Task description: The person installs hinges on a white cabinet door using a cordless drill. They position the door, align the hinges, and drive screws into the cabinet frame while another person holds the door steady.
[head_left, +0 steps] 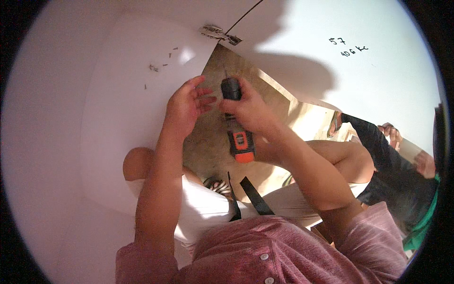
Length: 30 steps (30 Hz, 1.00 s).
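My right hand [248,106] is wrapped round a cordless drill [240,141], black with an orange-red end. The drill's chuck and thin bit point away from me. Just left of it, my left hand [187,106] is raised with its fingers apart and nothing seen in it. Beyond both hands, a metal hinge [220,34] bridges the joint between two white panels. Several small screws [153,68] lie on the left white panel [118,109]. Part of the drill's grip is hidden by my right hand.
The right white panel [378,80] carries handwritten marks and slants across the upper right. Brown floor [201,146] shows between my bent knees. At the right edge sits another person in dark clothing [395,184], hands close to that panel's edge.
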Available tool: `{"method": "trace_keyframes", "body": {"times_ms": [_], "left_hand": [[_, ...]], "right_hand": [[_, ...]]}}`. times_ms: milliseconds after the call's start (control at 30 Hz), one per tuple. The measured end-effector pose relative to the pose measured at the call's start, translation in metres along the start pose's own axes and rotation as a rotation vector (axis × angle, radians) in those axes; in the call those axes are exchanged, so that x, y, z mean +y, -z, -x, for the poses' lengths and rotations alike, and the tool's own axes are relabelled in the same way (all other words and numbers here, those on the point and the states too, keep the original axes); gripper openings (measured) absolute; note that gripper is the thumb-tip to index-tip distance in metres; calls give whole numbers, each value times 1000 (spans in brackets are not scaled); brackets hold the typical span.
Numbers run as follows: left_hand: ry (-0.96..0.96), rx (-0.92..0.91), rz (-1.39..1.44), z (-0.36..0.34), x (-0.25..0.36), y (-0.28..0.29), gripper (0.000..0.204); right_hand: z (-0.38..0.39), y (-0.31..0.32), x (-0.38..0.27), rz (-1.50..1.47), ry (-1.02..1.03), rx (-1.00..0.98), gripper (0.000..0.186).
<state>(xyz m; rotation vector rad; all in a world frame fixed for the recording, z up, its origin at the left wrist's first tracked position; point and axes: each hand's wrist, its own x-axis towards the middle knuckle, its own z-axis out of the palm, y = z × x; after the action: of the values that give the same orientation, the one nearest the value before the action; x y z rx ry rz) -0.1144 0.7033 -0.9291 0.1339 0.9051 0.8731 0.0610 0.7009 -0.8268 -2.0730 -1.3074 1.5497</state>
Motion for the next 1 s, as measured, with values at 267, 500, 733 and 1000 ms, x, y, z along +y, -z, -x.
{"method": "trace_keyframes", "body": {"times_ms": [267, 500, 733, 1000], "left_hand": [[-792, 673, -1651, -100, 56, 35, 18], [-853, 552, -1997, -124, 85, 28, 26], [-722, 413, -2297, -143, 91, 17, 23], [-654, 426, -1165, -100, 87, 6, 16]], "right_hand": [[-21, -46, 5, 381, 115, 15, 59], [-32, -58, 0, 619, 195, -42, 55], [-69, -66, 29, 620, 274, 142, 50], [-83, -85, 31, 609, 249, 139, 58]]}}
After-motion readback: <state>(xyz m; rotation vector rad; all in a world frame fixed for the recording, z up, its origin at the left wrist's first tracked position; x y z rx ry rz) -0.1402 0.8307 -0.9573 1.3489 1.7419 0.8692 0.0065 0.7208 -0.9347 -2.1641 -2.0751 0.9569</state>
